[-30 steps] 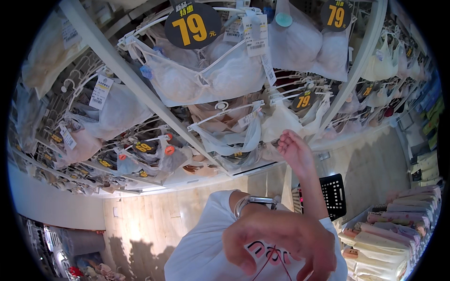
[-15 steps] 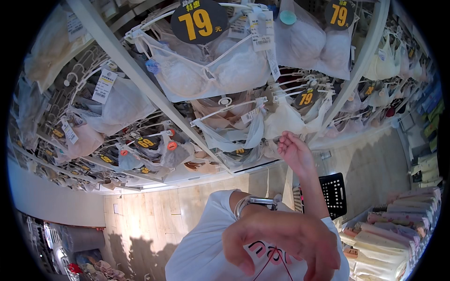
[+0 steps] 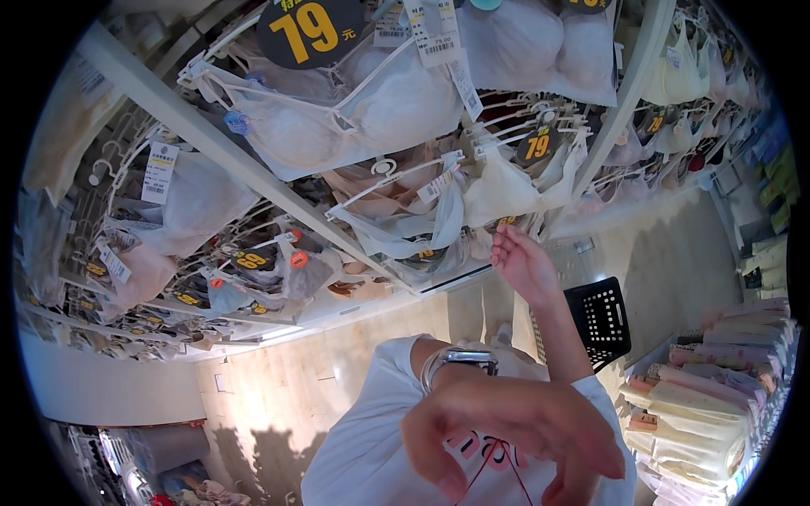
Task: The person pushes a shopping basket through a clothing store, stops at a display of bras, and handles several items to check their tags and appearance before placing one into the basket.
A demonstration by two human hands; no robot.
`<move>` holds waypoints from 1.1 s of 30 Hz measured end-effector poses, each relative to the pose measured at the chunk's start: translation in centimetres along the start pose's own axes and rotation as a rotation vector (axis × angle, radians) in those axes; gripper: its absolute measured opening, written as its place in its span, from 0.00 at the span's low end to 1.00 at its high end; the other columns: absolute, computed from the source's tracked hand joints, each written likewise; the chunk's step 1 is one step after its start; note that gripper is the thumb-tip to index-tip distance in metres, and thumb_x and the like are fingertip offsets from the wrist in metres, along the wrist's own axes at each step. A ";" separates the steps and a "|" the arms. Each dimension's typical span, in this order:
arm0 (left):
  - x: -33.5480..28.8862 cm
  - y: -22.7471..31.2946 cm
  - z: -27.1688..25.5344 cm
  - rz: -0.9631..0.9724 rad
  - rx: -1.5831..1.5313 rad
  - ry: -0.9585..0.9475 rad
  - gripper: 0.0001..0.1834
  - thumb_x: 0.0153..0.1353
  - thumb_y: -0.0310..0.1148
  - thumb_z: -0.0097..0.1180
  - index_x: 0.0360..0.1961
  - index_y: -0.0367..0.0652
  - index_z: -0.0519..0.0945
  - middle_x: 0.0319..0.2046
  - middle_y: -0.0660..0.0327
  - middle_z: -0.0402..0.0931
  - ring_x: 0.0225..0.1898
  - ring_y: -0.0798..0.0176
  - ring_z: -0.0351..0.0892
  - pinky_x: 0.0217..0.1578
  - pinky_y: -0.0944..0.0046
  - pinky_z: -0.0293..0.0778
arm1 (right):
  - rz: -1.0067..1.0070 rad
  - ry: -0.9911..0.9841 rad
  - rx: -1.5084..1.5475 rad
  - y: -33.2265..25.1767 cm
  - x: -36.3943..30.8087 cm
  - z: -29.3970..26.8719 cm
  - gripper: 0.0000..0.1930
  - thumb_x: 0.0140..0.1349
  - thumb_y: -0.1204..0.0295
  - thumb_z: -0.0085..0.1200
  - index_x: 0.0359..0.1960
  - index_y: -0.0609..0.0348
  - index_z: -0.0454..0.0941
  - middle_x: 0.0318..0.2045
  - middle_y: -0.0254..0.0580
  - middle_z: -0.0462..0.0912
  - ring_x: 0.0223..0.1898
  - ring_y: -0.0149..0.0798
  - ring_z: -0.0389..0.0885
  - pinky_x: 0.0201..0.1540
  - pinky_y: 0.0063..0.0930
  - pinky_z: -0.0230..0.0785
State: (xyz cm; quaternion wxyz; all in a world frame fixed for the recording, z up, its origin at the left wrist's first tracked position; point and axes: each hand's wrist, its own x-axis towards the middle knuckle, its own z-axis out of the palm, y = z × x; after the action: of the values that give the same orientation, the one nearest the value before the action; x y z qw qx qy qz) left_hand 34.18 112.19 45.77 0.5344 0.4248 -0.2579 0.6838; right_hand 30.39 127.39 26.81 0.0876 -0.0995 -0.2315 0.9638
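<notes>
My left hand (image 3: pixel 515 422) is bent in front of my white T-shirt (image 3: pixel 354 438), large in view. Its thumb and fingers curve down, apart, with nothing between them. A silver watch (image 3: pixel 472 361) sits on that wrist, and red cords hang at the chest behind the hand. My right hand (image 3: pixel 525 266) is raised ahead, fingers curled in together; I see nothing in them. Beyond it hangs a white bra (image 3: pixel 498 190) on the lower rail; contact cannot be made out. Partly behind my right forearm is a black perforated shopping basket (image 3: pixel 595 320); what bears it is hidden.
White display frames (image 3: pixel 194 118) carry several rows of bras on hangers, with black round price signs (image 3: pixel 310 32). A large pale bra (image 3: pixel 337 118) hangs in front. Pale folded garments (image 3: pixel 700 396) fill a rack at right. Wooden floor (image 3: pixel 278 379) lies below.
The view has shifted, so the racks sit farther left and higher. More of the black basket shows. Both hands keep much the same pose.
</notes>
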 end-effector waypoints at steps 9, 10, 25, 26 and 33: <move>-0.6 -1.2 -0.4 0.149 -0.015 -0.058 0.35 0.51 0.31 0.52 0.53 0.16 0.52 0.35 0.38 0.69 0.31 0.49 0.74 0.29 0.59 0.72 | -0.026 0.027 0.022 -0.2 -0.3 -0.7 0.09 0.63 0.69 0.44 0.38 0.60 0.73 0.30 0.35 0.76 0.33 0.30 0.73 0.40 0.22 0.67; -0.2 -0.8 -0.3 0.225 -0.008 -0.048 0.37 0.52 0.30 0.52 0.54 0.13 0.49 0.37 0.34 0.69 0.35 0.48 0.77 0.33 0.59 0.76 | -0.027 0.025 0.028 -0.2 -0.3 -0.8 0.09 0.63 0.69 0.45 0.38 0.60 0.73 0.30 0.35 0.76 0.33 0.30 0.73 0.40 0.22 0.67; 0.4 -0.3 -1.9 0.137 0.066 -0.038 0.39 0.51 0.29 0.52 0.55 0.11 0.48 0.34 0.37 0.74 0.30 0.52 0.79 0.32 0.61 0.76 | 0.027 -0.012 0.019 0.8 1.4 -1.8 0.08 0.64 0.69 0.43 0.38 0.57 0.72 0.31 0.33 0.75 0.34 0.29 0.73 0.41 0.23 0.67; 0.7 0.1 -2.2 0.117 0.121 -0.065 0.39 0.51 0.29 0.51 0.55 0.10 0.48 0.34 0.36 0.73 0.30 0.52 0.79 0.31 0.61 0.76 | 0.030 -0.012 0.021 0.7 1.5 -1.7 0.08 0.64 0.69 0.43 0.38 0.57 0.72 0.31 0.33 0.75 0.34 0.29 0.73 0.41 0.23 0.67; 0.0 1.7 -4.2 -0.141 0.434 0.000 0.35 0.48 0.34 0.54 0.54 0.24 0.60 0.42 0.44 0.71 0.36 0.50 0.76 0.37 0.59 0.71 | -0.037 -0.024 0.018 -2.0 2.5 -1.8 0.08 0.63 0.69 0.43 0.38 0.58 0.72 0.30 0.33 0.75 0.33 0.29 0.72 0.39 0.22 0.66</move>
State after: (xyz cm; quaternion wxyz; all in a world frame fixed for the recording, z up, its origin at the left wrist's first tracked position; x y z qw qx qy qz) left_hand 31.32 115.06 43.79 0.4770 0.5465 -0.0745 0.6843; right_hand 28.62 130.49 25.77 0.1034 -0.0829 -0.2256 0.9652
